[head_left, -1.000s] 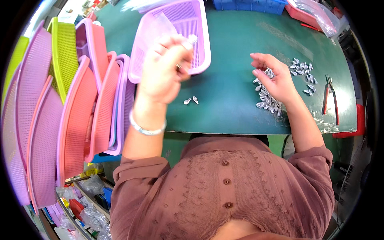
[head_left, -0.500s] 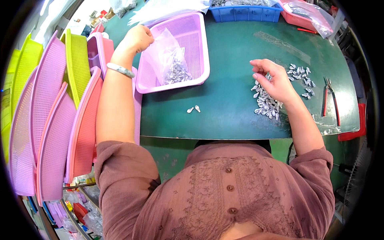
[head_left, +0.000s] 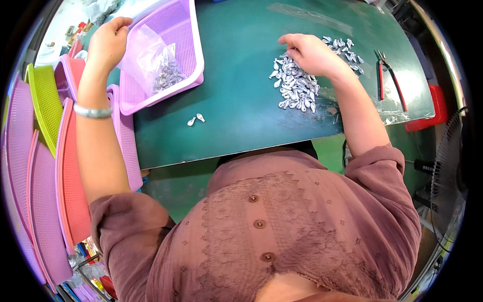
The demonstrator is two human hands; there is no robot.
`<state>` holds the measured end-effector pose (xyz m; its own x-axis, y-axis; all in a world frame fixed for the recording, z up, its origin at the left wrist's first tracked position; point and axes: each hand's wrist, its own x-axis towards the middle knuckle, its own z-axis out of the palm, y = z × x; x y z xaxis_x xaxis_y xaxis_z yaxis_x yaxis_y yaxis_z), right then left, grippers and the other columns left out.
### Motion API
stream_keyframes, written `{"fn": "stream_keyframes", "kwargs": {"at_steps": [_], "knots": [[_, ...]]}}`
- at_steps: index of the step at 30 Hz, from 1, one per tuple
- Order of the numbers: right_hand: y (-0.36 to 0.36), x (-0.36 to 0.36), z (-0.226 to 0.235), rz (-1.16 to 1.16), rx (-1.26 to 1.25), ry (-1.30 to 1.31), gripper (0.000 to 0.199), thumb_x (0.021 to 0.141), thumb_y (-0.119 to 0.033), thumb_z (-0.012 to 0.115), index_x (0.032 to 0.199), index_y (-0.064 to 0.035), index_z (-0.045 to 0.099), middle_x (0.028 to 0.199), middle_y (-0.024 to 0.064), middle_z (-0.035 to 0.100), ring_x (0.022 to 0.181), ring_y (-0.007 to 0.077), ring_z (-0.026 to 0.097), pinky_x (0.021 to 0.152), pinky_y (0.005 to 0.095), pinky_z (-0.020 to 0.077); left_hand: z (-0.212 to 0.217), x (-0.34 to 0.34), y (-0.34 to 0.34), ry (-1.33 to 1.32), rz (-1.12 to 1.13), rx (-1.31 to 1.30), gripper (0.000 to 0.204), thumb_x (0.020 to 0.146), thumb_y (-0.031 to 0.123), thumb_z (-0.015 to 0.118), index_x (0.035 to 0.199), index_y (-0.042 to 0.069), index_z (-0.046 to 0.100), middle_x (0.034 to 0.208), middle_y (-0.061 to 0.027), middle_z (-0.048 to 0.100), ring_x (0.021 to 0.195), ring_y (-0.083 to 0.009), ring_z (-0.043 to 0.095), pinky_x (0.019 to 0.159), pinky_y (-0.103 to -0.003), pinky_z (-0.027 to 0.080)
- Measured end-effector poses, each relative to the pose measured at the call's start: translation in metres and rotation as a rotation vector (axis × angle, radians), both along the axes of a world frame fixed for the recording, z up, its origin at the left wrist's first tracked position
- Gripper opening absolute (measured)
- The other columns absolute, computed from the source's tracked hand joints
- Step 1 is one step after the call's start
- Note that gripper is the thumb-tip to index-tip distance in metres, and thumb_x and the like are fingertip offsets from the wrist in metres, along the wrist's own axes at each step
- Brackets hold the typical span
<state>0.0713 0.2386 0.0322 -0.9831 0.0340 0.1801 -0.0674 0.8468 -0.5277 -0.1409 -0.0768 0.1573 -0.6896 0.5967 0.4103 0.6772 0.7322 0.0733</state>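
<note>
My left hand (head_left: 108,44) is closed, thumb and fingers pinching at the upper edge of a clear plastic bag (head_left: 143,53). The bag leans inside a lilac mesh basket (head_left: 198,60), and small silver teardrop-shaped pieces (head_left: 167,73) fill its bottom. Over on the right, my right hand (head_left: 312,53) hangs at the far edge of a loose pile of the same silver pieces (head_left: 298,90). Its thumb and forefinger are apart, and I see nothing held between them. Two single pieces (head_left: 196,119) lie on the green table near the basket.
More silver pieces (head_left: 347,49) are scattered beyond my right wrist. Red-handled pliers (head_left: 390,83) lie at the right of the table (head_left: 236,90). Stacked lilac, coral and lime baskets (head_left: 75,171) stand close at my left. A fan (head_left: 448,161) is at the far right.
The whole view has shifted, so the table sits further left and higher. My right hand has come closer to the pile's far edge. My left hand stays at the bag.
</note>
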Motion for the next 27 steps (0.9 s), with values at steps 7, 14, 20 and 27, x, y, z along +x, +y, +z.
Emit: {"fn": "stream_keyframes", "kwargs": {"at_steps": [7,14,20,27], "knots": [[-0.019,0.0,-0.014,0.268,0.059,0.123,0.024,0.08,-0.003,0.053,0.104,-0.0005,0.057,0.093,0.0145,0.059,0.085,0.0303,0.056,0.076,0.0372,0.0461,-0.055,0.138,0.033,-0.265,-0.378,0.314,0.018,0.081,0.001,0.052,0.096,0.003,0.062,0.083,-0.0116,0.06,0.076,-0.0235,0.059,0.069,-0.032,0.047],[-0.045,0.005,-0.011,0.518,-0.208,0.027,0.027,0.079,0.002,0.047,0.102,-0.0023,0.06,0.091,0.0127,0.062,0.086,0.0269,0.059,0.079,0.0349,0.0473,-0.133,0.174,0.05,-0.467,-0.359,0.241,0.032,0.077,-0.001,0.053,0.108,-0.001,0.055,0.094,-0.0148,0.056,0.08,-0.027,0.056,0.073,-0.033,0.045],[-0.05,0.003,-0.014,0.461,-0.189,0.119,0.022,0.078,0.0,0.055,0.1,0.0001,0.06,0.089,0.0108,0.061,0.082,0.023,0.058,0.074,0.0319,0.047,-0.142,0.182,0.053,-0.462,-0.37,0.213,0.026,0.076,0.001,0.054,0.102,0.0,0.06,0.089,-0.0138,0.053,0.083,-0.0295,0.055,0.074,-0.035,0.044],[-0.071,0.001,-0.012,0.296,0.063,0.085,0.035,0.073,-0.009,0.064,0.106,-0.0039,0.055,0.077,0.0092,0.057,0.079,0.0268,0.056,0.069,0.037,0.0447,-0.144,0.193,0.046,-0.537,-0.368,0.312,0.017,0.077,0.003,0.057,0.093,0.001,0.062,0.085,-0.0117,0.055,0.076,-0.0268,0.056,0.069,-0.033,0.045]]}}
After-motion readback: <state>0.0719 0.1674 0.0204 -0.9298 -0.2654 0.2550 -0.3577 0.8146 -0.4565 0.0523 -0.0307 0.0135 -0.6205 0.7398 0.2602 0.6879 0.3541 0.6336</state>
